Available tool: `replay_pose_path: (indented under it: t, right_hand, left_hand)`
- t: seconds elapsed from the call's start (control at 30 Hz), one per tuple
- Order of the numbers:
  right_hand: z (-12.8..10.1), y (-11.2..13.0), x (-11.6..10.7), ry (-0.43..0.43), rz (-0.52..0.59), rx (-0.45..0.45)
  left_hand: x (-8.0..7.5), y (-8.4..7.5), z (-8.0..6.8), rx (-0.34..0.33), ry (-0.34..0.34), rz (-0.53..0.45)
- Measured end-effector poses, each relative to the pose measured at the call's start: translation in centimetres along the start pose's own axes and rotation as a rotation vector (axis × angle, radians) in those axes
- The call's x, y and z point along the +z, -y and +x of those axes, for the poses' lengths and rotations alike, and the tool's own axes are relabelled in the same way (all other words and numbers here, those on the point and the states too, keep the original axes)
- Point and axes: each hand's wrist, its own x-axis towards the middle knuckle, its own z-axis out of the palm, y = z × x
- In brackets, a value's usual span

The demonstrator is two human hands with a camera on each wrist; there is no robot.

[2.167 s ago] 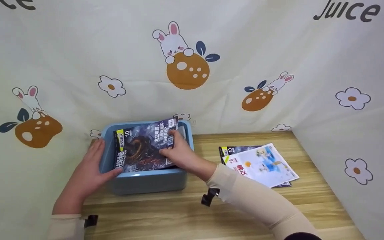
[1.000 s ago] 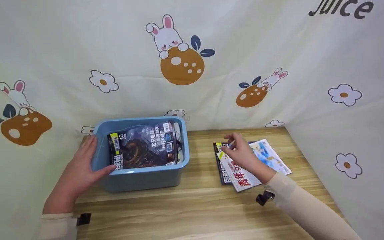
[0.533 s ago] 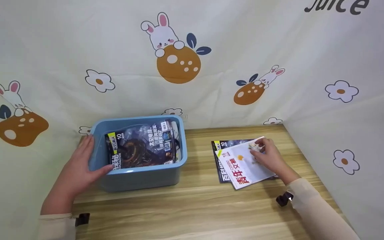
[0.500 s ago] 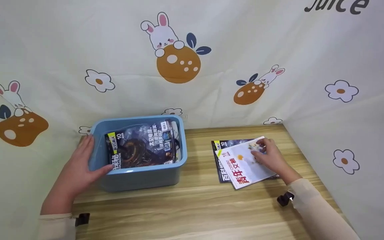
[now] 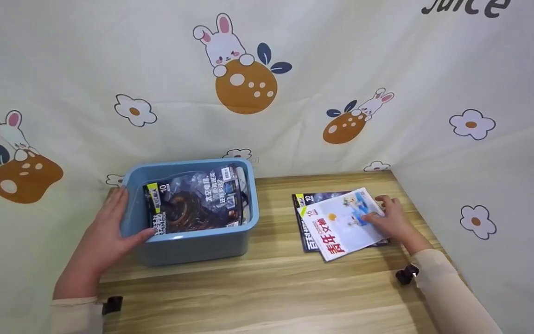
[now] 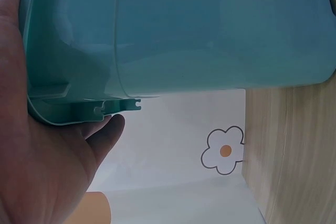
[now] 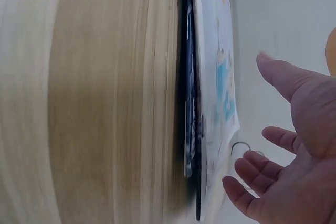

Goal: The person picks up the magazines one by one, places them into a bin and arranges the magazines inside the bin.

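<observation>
A blue plastic storage bin stands on the left of the table, with a dark-covered magazine lying face up inside. My left hand grips the bin's front left corner, thumb on the front rim; the left wrist view shows its fingers curled beneath the rim. On the right, a white magazine lies askew on another dark magazine. My right hand hovers at the white magazine's right edge; its fingers are loosely bent and hold nothing in the right wrist view.
The wood-grain table backs onto a pale cloth printed with rabbits, oranges and flowers, which also rises at both sides. Further pale printed items show beneath the dark magazine in the bin.
My right hand has let go of the dark magazine, which now lies in the bin, and has moved right to the far edge of the white magazine. My left hand stays on the bin.
</observation>
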Motion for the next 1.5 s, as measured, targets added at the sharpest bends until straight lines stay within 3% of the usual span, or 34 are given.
replay_pose_path:
  t: [0.5, 0.7, 0.93, 1.27, 1.5]
  right_hand:
    - [1.4, -0.5, -1.3, 0.222, -0.138, 0.087]
    - [2.0, -0.6, -1.4, 0.272, -0.157, 0.108]
    - [2.3, -1.0, -1.6, 0.311, -0.093, 0.134]
    - [2.1, -0.5, -2.5, 0.363, -0.067, 0.089]
    - [1.9, -0.6, -3.0, 0.410, 0.039, 0.181]
  left_hand:
    - [-0.1, 0.1, -0.1, 0.019, -0.013, -0.012]
    - [-0.2, 0.2, -0.1, 0.011, -0.008, -0.007]
    - [-0.1, 0.1, -0.1, 0.004, -0.003, -0.003]
    - [-0.1, -0.1, -0.2, 0.013, -0.005, -0.010]
    - [0.0, 0.0, -0.1, 0.003, 0.001, -0.006]
